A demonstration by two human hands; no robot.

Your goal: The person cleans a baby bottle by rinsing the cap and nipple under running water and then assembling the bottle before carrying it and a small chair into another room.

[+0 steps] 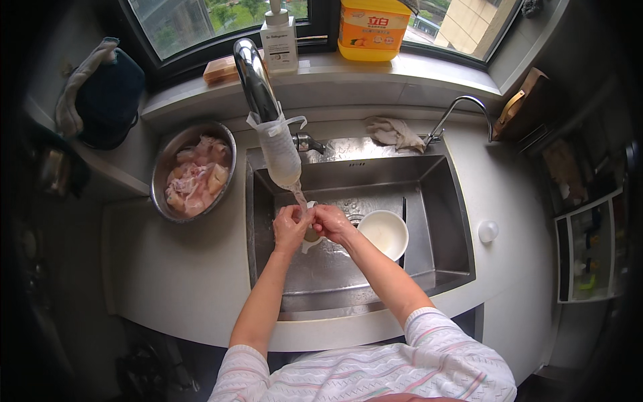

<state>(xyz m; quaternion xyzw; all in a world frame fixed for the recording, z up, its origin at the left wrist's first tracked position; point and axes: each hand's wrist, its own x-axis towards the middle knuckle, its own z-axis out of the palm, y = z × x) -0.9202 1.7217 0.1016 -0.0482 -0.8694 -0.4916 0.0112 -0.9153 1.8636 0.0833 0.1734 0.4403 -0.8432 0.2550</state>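
Observation:
Both of my hands meet under the running tap water (299, 197), low over the steel sink. The fingertips of my left hand (290, 228) touch those of my right hand (332, 222). Whatever may be pinched between them is too small and covered to make out. Beneath the hands sits a small white piece of kitchenware (310, 246) with projecting tabs, mostly hidden by my fingers. Close to my right wrist, a white bowl (384, 233) with cloudy liquid in it rests in the sink. Water leaves the chrome faucet (257, 85) through a whitish mesh cover (278, 153) tied around its spout.
A steel basin (230, 173) of raw meat (196, 176) stands left of the sink (427, 201). Behind are a crumpled cloth (394, 133) and a thin second tap (469, 99). A pump bottle (279, 45) and yellow detergent jug (371, 32) line the sill. A small translucent cup (488, 231) stands right.

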